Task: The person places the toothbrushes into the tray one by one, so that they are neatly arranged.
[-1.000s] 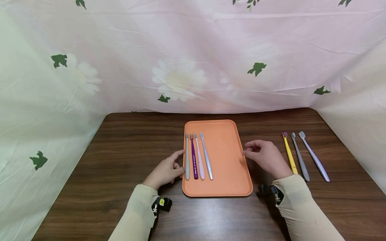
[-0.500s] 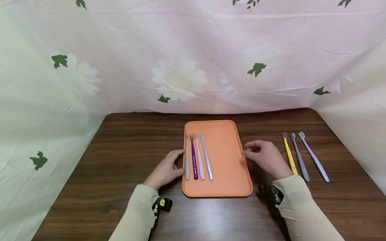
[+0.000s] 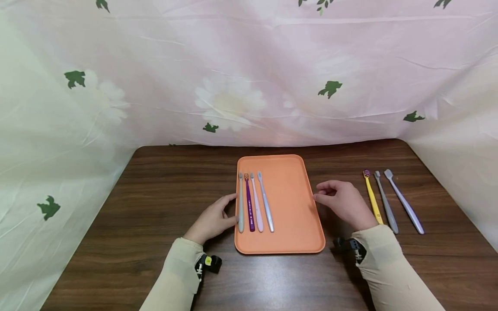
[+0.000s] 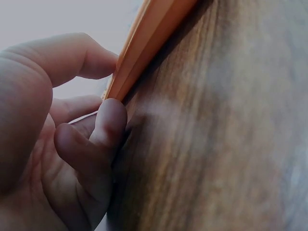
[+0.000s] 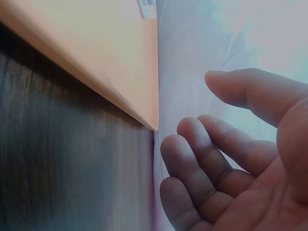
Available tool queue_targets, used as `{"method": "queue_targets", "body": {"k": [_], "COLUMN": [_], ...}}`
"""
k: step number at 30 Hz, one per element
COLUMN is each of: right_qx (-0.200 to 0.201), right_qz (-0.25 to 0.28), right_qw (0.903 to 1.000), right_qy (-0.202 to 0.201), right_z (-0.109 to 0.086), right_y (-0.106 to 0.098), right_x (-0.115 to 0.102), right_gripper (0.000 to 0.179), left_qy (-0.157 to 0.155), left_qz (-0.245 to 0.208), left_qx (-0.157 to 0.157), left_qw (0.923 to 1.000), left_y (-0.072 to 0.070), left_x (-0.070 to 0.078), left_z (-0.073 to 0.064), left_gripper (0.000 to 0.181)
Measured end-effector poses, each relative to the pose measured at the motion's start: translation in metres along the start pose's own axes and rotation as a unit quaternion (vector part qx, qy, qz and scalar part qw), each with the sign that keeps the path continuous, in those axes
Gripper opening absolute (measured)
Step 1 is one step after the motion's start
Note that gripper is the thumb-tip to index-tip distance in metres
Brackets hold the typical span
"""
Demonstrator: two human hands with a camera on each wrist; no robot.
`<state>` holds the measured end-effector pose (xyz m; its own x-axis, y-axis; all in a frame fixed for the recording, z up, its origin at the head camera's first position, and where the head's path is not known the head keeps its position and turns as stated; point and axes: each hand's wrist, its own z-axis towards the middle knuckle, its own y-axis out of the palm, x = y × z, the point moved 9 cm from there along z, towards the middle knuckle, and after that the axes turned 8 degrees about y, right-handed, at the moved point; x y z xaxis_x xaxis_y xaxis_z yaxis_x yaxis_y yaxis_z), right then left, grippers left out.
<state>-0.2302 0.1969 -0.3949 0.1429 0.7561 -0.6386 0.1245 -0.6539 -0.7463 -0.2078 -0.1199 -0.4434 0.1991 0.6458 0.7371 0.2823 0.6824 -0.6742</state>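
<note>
An orange tray (image 3: 293, 203) lies on the table. Along its left side several toothbrushes rest side by side: a pale green toothbrush (image 3: 241, 211), a purple toothbrush (image 3: 249, 207), a pale pink toothbrush (image 3: 257, 209) and a light blue toothbrush (image 3: 266, 207). At the tray's left edge is my left hand (image 3: 212, 221), thumb and fingers spread, with fingertips against the tray's outer wall in the left wrist view. My right hand (image 3: 346, 203) stays beside the right edge, fingers loosely bent. In the right wrist view nothing lies between its thumb and fingers.
To the right of my right hand lie a yellow toothbrush (image 3: 372, 196), a grey toothbrush (image 3: 386, 203) and a lavender toothbrush (image 3: 404, 202). The brown wooden table (image 3: 167, 185) is bounded by a floral cloth (image 3: 272, 86) at the back and both sides.
My left hand's fingers, more bent a second ago, have loosened along the tray's left edge. The right hand, tray and toothbrushes have stayed in place.
</note>
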Motion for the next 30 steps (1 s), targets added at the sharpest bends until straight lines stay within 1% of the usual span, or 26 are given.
{"method": "queue_targets", "body": {"k": [6,11,17,30], "right_qx": [-0.002,0.004,0.011,0.014], "right_qz": [0.002,0.002,0.002,0.011], "right_qw": [1.0000,1.0000,0.9999,0.9998], "right_qy": [0.002,0.000,-0.006,-0.003], "right_z": [0.000,-0.001,0.000,0.002], "right_y": [-0.002,-0.006,-0.008,-0.013], "right_x": [0.002,0.003,0.003,0.007], "right_gripper": [0.044,0.044,0.042,0.043], "left_qy": [-0.002,-0.006,-0.006,-0.005], "left_qz": [-0.008,-0.010,-0.008,-0.005], "left_qx": [0.000,-0.001,-0.002,-0.001], "left_qw": [1.0000,0.9999,1.0000,1.0000], "left_y": [0.000,-0.001,0.000,0.001], "left_x": [0.001,0.000,-0.002,-0.003], "left_z": [-0.001,-0.001,-0.001,0.000], "left_gripper": [0.066,0.067,0.067,0.067]}}
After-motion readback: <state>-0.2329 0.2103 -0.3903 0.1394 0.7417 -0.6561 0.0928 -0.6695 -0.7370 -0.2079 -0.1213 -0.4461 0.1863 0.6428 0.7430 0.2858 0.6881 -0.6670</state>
